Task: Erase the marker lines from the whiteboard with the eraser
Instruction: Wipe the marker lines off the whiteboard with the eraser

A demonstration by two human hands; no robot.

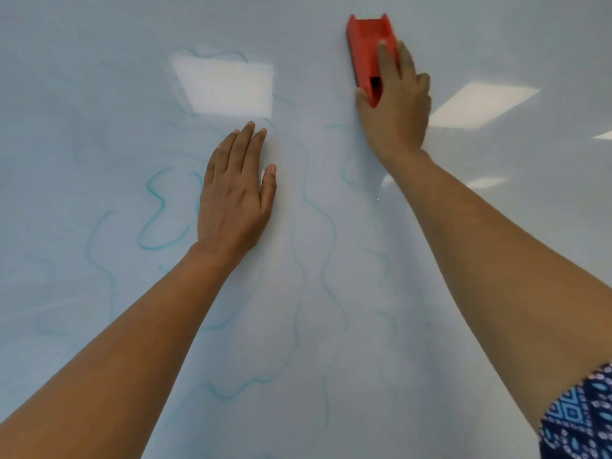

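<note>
The whiteboard fills the whole view. Wavy teal marker lines run across its left and middle, some faint and smeared, the darkest to the left of my left hand. My right hand grips the red eraser at the upper right and holds it against the board, thumb on its left side and fingers over its back. My left hand lies flat on the board at centre, fingers straight and together, covering part of the lines.
Bright reflections of ceiling lights glare on the board at upper left and right. A patterned blue sleeve shows at the bottom right corner.
</note>
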